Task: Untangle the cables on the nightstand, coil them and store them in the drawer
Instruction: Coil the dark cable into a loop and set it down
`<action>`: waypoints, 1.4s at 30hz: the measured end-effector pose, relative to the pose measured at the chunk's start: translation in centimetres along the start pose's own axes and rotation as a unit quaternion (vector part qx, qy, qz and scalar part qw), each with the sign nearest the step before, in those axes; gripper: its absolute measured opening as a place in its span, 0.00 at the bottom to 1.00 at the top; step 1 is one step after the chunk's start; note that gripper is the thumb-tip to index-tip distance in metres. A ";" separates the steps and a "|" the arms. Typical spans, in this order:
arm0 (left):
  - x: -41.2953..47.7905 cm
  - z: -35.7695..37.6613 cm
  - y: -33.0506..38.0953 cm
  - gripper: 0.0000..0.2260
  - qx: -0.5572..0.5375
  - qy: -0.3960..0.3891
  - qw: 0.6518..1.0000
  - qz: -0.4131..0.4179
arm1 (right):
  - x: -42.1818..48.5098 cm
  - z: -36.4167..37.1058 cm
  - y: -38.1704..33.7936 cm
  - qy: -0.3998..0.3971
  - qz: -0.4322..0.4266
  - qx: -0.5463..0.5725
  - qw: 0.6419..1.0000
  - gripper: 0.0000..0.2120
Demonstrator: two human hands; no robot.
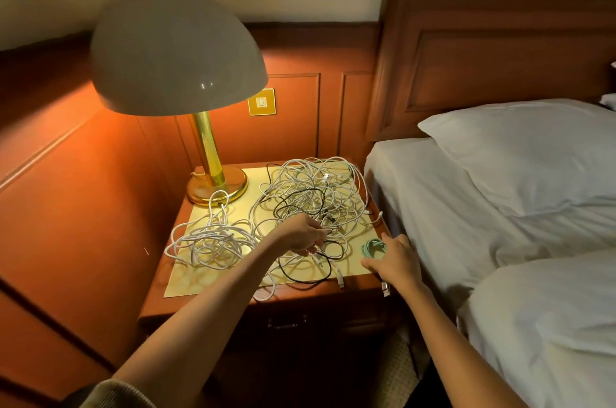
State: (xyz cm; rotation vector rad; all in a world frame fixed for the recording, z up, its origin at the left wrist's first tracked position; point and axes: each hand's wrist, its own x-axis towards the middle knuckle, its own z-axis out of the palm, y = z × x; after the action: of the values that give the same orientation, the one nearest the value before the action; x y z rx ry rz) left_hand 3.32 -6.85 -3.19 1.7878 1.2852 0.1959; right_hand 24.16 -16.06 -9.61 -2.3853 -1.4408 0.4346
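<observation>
We find no brand, label or readable writing anywhere; the gold wall plate (pixel 262 101) at twelve o'clock from the nightstand (pixel 363 281) shows only a blank switch. On the pale mat (pixel 186 281) covering the nightstand top, the big tangle of white and black cables (pixel 313 197) fills the centre and the two o'clock corner, and a smaller white tangle (pixel 210 241) lies at nine o'clock. A small mint-green coil (pixel 374 248) sits at four o'clock, just beside the edge. White plug ends hang over the front edge at six o'clock, above the closed drawer (pixel 286 321).

Our left hand (pixel 300 234) reaches into the middle of the heap, fingers pinching a black cable (pixel 310 277). Our right hand (pixel 395 261) lies flat with fingers spread, touching the green coil and holding nothing.

The brass lamp (pixel 206 154) stands at eleven o'clock, its dome shade hiding the wall behind. The bed (pixel 450 207), with a white pillow (pixel 533 154), presses close at three o'clock.
</observation>
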 end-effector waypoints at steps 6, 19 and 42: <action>-0.4 -1.0 -0.8 0.10 0.060 0.048 0.997 0.021 | 0.2 -1.1 -2.7 0.032 -0.106 0.027 0.993 0.30; -1.8 -2.3 -2.2 0.21 0.096 0.095 0.986 0.101 | 1.5 -4.8 -10.8 0.014 -0.241 0.098 0.965 0.08; -13.3 -12.5 6.7 0.17 -0.113 0.132 0.946 0.275 | -4.0 -19.3 -15.3 -0.019 -0.257 0.477 0.840 0.05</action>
State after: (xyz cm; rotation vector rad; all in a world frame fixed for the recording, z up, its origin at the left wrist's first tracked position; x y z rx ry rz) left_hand -5.35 -11.09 13.74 1.9206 0.8614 0.8838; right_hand 18.25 -15.08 14.67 -1.1595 -1.3391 0.8071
